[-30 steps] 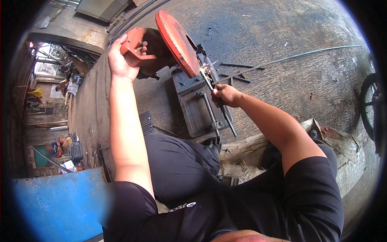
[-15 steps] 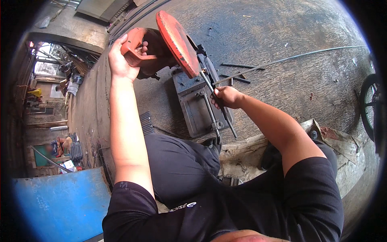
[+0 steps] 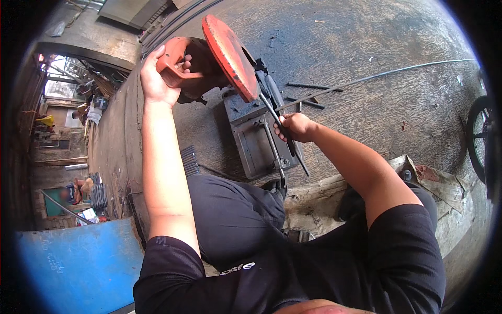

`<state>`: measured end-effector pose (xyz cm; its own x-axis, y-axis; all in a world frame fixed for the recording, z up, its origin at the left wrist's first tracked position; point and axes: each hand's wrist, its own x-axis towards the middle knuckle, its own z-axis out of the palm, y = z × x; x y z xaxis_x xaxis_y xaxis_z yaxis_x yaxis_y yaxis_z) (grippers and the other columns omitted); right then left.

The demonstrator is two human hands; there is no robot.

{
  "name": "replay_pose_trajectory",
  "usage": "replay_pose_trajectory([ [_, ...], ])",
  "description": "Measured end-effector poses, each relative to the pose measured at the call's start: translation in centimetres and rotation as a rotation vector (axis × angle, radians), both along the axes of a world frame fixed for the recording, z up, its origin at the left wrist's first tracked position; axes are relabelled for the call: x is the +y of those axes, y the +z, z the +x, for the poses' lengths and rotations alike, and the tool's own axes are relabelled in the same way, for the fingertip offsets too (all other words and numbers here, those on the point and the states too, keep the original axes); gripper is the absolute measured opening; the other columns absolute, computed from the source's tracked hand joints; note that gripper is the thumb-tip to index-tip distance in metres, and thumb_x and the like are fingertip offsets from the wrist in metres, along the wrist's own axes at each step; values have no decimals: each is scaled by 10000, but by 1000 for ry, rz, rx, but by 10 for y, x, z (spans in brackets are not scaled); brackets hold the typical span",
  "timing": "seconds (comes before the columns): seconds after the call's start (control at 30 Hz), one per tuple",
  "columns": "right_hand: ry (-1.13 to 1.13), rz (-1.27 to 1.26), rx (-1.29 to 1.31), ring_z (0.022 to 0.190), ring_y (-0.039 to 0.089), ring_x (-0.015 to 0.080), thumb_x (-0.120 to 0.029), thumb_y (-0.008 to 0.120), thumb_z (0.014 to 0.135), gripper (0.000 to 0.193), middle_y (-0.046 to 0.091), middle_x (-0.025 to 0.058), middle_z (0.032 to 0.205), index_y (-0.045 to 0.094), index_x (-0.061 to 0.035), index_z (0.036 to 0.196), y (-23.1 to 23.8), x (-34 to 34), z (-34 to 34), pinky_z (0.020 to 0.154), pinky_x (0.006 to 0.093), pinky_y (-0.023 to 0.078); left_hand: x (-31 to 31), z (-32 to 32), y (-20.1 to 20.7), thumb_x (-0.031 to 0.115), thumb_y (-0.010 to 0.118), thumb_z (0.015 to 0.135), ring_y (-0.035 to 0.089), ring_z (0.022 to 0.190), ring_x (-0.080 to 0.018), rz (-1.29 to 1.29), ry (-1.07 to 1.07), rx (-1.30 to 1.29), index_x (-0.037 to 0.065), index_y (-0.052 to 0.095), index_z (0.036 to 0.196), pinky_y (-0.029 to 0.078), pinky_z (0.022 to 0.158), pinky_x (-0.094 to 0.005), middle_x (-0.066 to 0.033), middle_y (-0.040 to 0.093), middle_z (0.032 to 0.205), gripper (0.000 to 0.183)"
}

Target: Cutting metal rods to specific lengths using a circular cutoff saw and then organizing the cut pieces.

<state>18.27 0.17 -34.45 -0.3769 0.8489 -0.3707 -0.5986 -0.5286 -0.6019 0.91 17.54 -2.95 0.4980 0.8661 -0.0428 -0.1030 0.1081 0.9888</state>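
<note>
A metal chop saw with a worn orange blade guard [image 3: 227, 55] stands on the ground ahead of me. My left hand [image 3: 161, 81] is closed around its orange handle [image 3: 191, 75], on the guard's left. Near the right side of the grey saw base [image 3: 248, 152], my right hand [image 3: 299, 127] is wrapped round a dark metal rod [image 3: 302, 163]. The rod slants from below the guard toward me, its near end past the base. The cutting spot is mostly hidden by the guard and my right hand. A screw clamp [image 3: 273, 141] lies along the base.
A long thin rod [image 3: 376, 77] stretches from the saw toward the far right. Short dark bar pieces [image 3: 314, 86] lie beyond the saw. Several cut rods [image 3: 189, 159] are bundled by my left knee. A blue panel [image 3: 78, 261] is at lower left, a wheel [image 3: 476, 138] at far right.
The near end of the dark rod has shifted slightly to the right. Both hands keep their grips, and the saw's guard stays about where it was.
</note>
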Motion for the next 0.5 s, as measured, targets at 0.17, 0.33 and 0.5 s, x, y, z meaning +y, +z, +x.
replay_pose_trajectory([
  [0.17, -131, -124, -755, 637, 612, 198, -281, 487, 973, 319, 638, 89, 852, 632, -32, 1111, -4, 16, 10, 572, 357, 528, -2, 1, 0, 350, 524, 889, 638, 837, -251, 5, 15, -3, -49, 546, 1176, 532, 738, -347, -171, 619, 994, 492],
  [0.33, -38, -4, -1595, 1116, 588, 363, -388, 529, 922, 423, 630, 182, 1178, 606, -39, 1148, 11, 27, 63, 924, 435, 470, -2, 1, -1, 348, 522, 890, 639, 839, -251, 19, 27, -6, -51, 548, 1173, 532, 736, -348, -172, 622, 1003, 490],
  [0.5, 81, 186, -1568, 1121, 578, 366, -399, 530, 923, 455, 608, 220, 1194, 606, -2, 1130, 54, 45, 93, 947, 460, 448, 2, -1, -1, 351, 468, 931, 619, 934, -273, 16, -18, 12, -59, 509, 1241, 518, 800, -366, -197, 607, 1057, 516],
])
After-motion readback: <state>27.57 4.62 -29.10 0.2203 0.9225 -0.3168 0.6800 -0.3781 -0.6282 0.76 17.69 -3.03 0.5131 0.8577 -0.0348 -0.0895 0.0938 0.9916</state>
